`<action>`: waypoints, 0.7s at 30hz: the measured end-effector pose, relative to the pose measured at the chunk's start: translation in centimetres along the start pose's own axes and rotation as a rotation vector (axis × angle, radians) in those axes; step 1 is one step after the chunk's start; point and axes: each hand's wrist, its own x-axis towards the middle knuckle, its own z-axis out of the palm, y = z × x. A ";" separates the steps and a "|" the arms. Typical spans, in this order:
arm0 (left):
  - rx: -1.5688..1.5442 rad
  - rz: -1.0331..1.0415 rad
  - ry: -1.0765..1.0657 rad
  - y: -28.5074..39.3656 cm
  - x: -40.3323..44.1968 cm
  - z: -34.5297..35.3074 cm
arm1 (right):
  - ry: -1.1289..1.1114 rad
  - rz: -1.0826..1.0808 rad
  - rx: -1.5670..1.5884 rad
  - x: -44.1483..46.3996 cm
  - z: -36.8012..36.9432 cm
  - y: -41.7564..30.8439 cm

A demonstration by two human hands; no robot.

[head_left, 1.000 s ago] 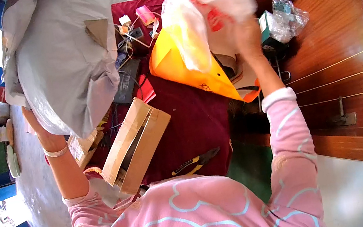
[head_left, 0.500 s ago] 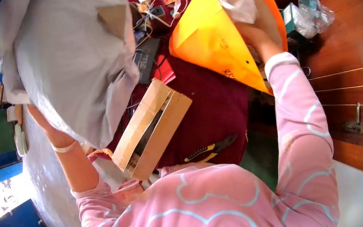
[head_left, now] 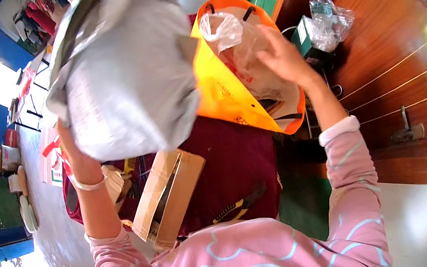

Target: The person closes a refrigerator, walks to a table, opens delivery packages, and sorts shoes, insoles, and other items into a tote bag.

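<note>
A large grey plastic bag (head_left: pixel 128 80) hangs at the upper left, held up by my left hand (head_left: pixel 77 154), whose fingers are mostly hidden behind it. To the right, an orange-yellow bag (head_left: pixel 226 90) stands open, with a crumpled clear plastic bag (head_left: pixel 223 31) bearing red print inside it. Over this bag's right rim is my right hand (head_left: pixel 285 56), fingers spread and apart, gripping nothing.
A cardboard box (head_left: pixel 170 195) and yellow-black pliers (head_left: pixel 240 206) lie on the dark red cloth (head_left: pixel 232 147). At the right, a green box (head_left: pixel 310 41) with clear wrapping (head_left: pixel 332 24) sits beside a wooden cabinet (head_left: pixel 396 62).
The clear plastic has gone from my right hand down into the orange bag, and that hand has come up out of it with spread fingers. The grey bag has shifted right in the view.
</note>
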 end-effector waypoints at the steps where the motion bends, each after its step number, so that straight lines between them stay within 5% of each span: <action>1: -0.079 -0.011 -0.029 0.4 0.3 2.6 | 0.042 -0.119 -0.160 1.1 1.7 0.6; 3: -0.185 -0.013 -0.108 -0.1 0.7 8.4 | 0.085 -0.246 -0.402 2.0 5.8 3.4; 5: -0.148 0.056 -0.181 -1.6 1.6 12.9 | 0.003 -0.155 -0.448 1.2 8.3 4.2; 9: -0.074 -0.276 -0.360 -2.8 5.7 20.3 | -0.120 0.002 -0.458 -0.6 10.3 4.4; 16: 0.554 -0.247 -0.567 -7.1 11.7 23.8 | -0.600 0.134 -0.337 -5.6 3.8 2.8; 19: 0.683 -0.251 -0.707 -7.5 14.6 24.3 | -0.498 -0.015 -0.158 -8.9 0.2 0.8; 21: 0.762 -0.276 -0.757 -6.8 14.8 24.5 | -0.532 0.146 -0.132 -9.2 -2.6 -1.3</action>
